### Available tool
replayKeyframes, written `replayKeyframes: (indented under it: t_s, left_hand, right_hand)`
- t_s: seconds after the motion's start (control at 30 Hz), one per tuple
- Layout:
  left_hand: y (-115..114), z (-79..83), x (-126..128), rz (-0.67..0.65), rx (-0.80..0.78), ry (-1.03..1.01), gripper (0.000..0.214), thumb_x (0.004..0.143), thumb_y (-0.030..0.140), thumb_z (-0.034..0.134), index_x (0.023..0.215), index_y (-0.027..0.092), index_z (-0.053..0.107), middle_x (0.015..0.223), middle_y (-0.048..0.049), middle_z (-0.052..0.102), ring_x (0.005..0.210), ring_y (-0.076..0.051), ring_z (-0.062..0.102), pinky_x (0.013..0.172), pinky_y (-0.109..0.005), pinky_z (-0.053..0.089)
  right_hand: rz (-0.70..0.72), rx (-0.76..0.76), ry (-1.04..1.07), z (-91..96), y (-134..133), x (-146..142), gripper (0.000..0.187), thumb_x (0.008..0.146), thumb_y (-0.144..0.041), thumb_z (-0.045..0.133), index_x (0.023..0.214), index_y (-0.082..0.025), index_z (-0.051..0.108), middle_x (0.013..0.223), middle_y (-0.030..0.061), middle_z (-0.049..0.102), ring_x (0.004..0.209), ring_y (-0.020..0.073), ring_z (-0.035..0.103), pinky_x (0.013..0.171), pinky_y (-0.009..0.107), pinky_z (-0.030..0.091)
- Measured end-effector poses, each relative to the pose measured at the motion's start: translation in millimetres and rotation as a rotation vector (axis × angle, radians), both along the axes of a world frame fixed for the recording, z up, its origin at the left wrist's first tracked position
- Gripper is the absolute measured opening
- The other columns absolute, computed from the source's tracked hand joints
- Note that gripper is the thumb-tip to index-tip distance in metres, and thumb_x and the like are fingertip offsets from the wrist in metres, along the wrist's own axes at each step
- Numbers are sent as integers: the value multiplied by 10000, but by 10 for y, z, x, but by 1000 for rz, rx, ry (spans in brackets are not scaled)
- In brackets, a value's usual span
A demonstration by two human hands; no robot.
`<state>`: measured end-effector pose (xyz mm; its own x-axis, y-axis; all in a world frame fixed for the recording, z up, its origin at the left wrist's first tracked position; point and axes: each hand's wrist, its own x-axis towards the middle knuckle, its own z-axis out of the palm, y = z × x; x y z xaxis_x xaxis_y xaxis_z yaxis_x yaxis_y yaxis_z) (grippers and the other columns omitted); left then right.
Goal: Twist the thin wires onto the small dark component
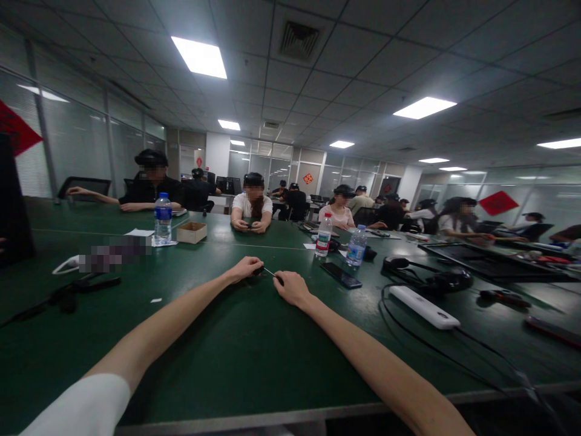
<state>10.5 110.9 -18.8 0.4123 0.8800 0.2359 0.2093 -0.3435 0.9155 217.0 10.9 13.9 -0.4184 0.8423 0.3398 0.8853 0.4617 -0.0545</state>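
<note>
Both my arms reach out over a dark green table [236,345]. My left hand [245,267] is closed in a pinch on one end of a thin dark cable [269,272]. My right hand [292,287] is closed on the other end, a small dark piece, a short way to the right. The two hands are close together, resting on the table top. The cable piece is too small to name more exactly.
A black phone [341,275], two water bottles [324,235], a white power strip [424,307] with black cords and headphones [447,280] lie to the right. A bottle [162,218] and small cardboard box [191,232] stand left. Several people sit across the table.
</note>
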Motion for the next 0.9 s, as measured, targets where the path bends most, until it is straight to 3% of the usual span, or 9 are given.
replayKeyframes:
  t_s: [0.67, 0.9]
  left_hand:
    - [17, -12, -6, -22, -69, -84, 577, 677, 672, 587, 878, 132, 559, 688, -8, 581, 491, -56, 413, 447, -175, 222]
    - [14, -20, 0, -5, -15, -25, 564, 682, 664, 584, 875, 134, 568, 702, -7, 571, 556, -80, 463, 468, -173, 280]
  right_hand:
    - [-54, -16, -21, 10, -4, -34, 389, 951, -434, 304, 1099, -232, 601, 1004, 66, 662, 863, 171, 609, 734, 254, 427]
    - [-25, -30, 0, 29, -24, -20, 376, 950, -423, 322, 1075, -224, 615, 990, 58, 667, 830, 156, 611, 718, 238, 433]
